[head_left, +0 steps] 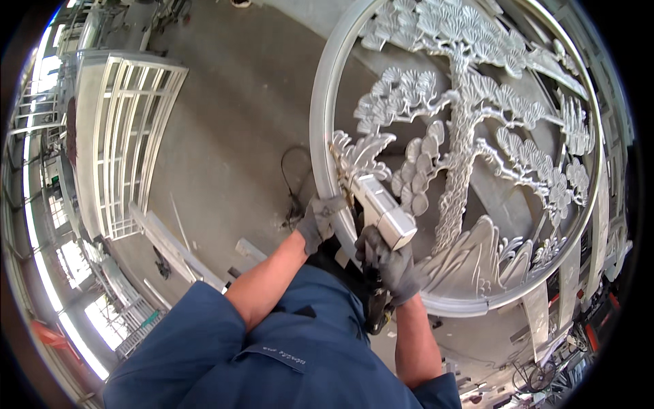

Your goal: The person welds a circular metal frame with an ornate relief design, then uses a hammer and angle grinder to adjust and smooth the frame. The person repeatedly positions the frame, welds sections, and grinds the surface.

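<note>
A large round metal frame (322, 129) stands in front of me and to the right, enclosing a silver cutout of a tree (458, 157) with leaf clusters and a mountain shape (470, 262). My gloved right hand (390, 262) is closed on the dark grip of a silver, box-bodied handheld tool (381, 208) resembling a laser welding gun. Its narrow tip points at the frame's left inner edge, beside a leaf piece (364, 155); whether they touch is unclear. My gloved left hand (317, 221) grips the frame's rim just left of the tool, fingertips partly hidden.
A pale slatted metal panel (129, 143) stands at the left, with long metal bars (174, 245) below it. A dark cable (289, 180) lies on the floor (231, 102) beyond my left hand. Metal strips (569, 286) and clutter crowd the right side.
</note>
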A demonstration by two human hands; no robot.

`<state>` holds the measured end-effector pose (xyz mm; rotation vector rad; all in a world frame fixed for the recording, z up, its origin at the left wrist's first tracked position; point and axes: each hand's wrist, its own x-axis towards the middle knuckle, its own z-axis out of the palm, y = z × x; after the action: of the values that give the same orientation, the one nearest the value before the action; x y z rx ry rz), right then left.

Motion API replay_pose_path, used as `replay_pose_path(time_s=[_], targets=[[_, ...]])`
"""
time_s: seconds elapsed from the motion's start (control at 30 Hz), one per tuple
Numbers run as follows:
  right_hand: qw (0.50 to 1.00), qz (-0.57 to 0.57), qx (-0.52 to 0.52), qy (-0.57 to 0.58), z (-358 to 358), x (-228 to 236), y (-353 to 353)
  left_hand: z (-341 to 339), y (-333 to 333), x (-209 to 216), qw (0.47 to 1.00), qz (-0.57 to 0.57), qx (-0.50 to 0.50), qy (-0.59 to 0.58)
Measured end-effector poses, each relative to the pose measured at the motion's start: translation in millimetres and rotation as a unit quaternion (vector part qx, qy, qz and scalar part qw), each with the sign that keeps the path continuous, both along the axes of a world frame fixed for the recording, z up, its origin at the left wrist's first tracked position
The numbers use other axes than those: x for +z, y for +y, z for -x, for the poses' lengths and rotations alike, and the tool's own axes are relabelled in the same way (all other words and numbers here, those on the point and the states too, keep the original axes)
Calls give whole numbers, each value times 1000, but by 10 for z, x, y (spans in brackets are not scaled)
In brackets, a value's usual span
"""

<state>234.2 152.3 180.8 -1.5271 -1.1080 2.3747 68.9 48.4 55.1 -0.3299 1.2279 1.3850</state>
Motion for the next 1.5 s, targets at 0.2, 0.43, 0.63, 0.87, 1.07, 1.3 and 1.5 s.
replay_pose_path(time_s=[0.2, 0.43, 0.63, 0.87, 1.07, 1.3, 1.5], targets=[[998, 49, -22, 19, -10, -30, 8, -21, -48, -98, 1000, 4, 14, -4], [996, 82, -33, 11, 29, -21, 10, -14, -112, -237, 1000, 5, 7, -15], [995, 83, -36, 33, 34, -74, -1, -3, -118, -229, 1000, 13, -1, -17], [998, 49, -25, 5, 87, -36, -52, 10, -234, -338, 997, -63, -9, -32], [994, -104, 14, -10, 54, -228, -267, -3, -112, -196, 995, -89, -15, -33], [989, -140, 35, -9, 44, -252, -258, 30, -113, -213, 991, -120, -14, -63], [993, -119, 20, 5, 37, -197, -235, 10, -80, -116, 994, -101, -48, -7]])
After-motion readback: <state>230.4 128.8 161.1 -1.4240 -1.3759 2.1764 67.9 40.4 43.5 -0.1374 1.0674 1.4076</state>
